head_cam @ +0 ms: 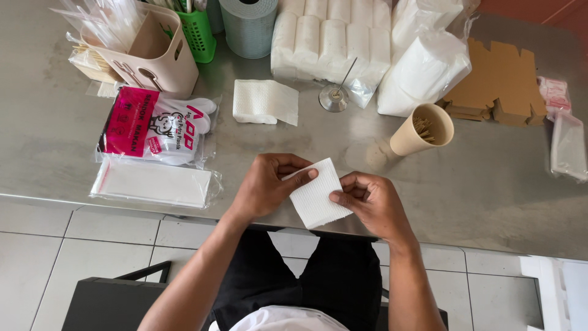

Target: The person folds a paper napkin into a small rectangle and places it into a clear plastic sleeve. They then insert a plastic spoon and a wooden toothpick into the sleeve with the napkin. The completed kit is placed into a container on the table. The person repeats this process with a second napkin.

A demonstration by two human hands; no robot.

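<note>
right at the near edge of the steel desk (490, 184), both hands are clamped on one white folded napkin (315, 197). the left hand (266, 187) pinches the napkin's upper left side, thumb on top and fingers curled under. the right hand (370, 202) grips its right edge, thumb pressed flat on the paper. the napkin sits tilted between them, held just over the desk's front edge, above the person's dark lap.

taking that napkin as our landmark: straight beyond it lies a second folded napkin (265, 102) flat on the desk, well apart. just right of that one stands a metal spike holder (334, 98) with a round base. further back, a big plastic-wrapped pack of white tissue (331, 40) and a looser bag of tissue (422, 70). beyond and to the right of the held napkin, a tan paper cup (422, 130) lies tipped, toothpicks showing inside. flat brown cardboard cutouts (499, 83) sit further right.

to the napkin's left, near the desk edge, a clear sleeve of white sheets (153, 182), and behind it a pink and white bag of plastic spoons (156, 125). far back left, a beige caddy (156, 52) and a green basket (199, 34).
</note>
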